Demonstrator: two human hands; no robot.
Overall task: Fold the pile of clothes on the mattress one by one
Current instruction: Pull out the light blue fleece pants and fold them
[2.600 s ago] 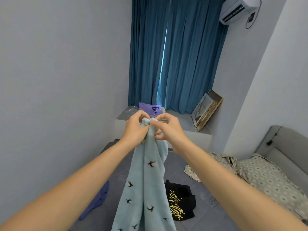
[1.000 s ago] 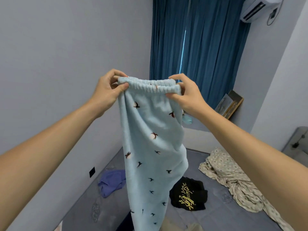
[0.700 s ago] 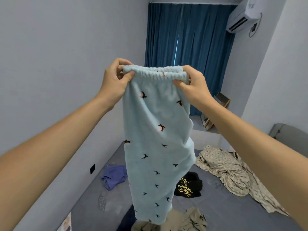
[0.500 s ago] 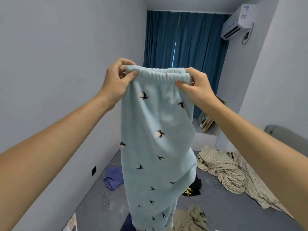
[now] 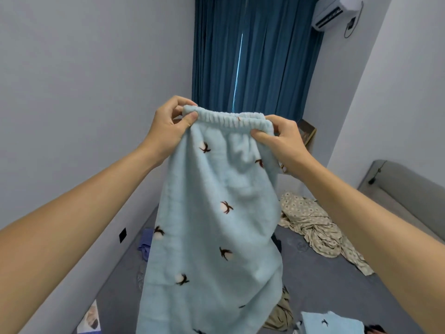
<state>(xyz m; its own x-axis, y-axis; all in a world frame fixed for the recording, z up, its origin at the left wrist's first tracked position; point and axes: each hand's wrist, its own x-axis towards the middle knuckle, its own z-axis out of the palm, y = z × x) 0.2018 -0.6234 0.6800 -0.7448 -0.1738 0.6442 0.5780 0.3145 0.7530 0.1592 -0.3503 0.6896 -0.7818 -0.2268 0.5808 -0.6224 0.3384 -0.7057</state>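
Both arms extended forward, light-blue fleece pants held up in the air by the elastic waistband.

Left hand: thumb and fingers pinch the left end of the waistband, thumb on the near face of the fabric.
Right hand: fingers and thumb pinch the right end of the waistband, grip sits slightly lower than the left one.

Waistband runs roughly level between the two hands, gathered, not stretched flat. Pants hang straight down from it, off the mattress; their lower edge runs out of the bottom of the picture, so can't tell whether the hems touch anything. Print: small dark birds with pale spots scattered over the fabric.

On the grey mattress below:
- beige patterned sheet, crumpled, far right
- purple-blue garment, left, near the wall, partly hidden behind the pants
- olive-beige garment, near, just right of the hanging pants
- another light-blue piece with the same bird print, near right corner, flat
- a dark garment edge shows right of the pants, mostly hidden

Background: dark blue curtain on the far wall, air conditioner top right, grey headboard right, framed picture leaning behind the right hand.
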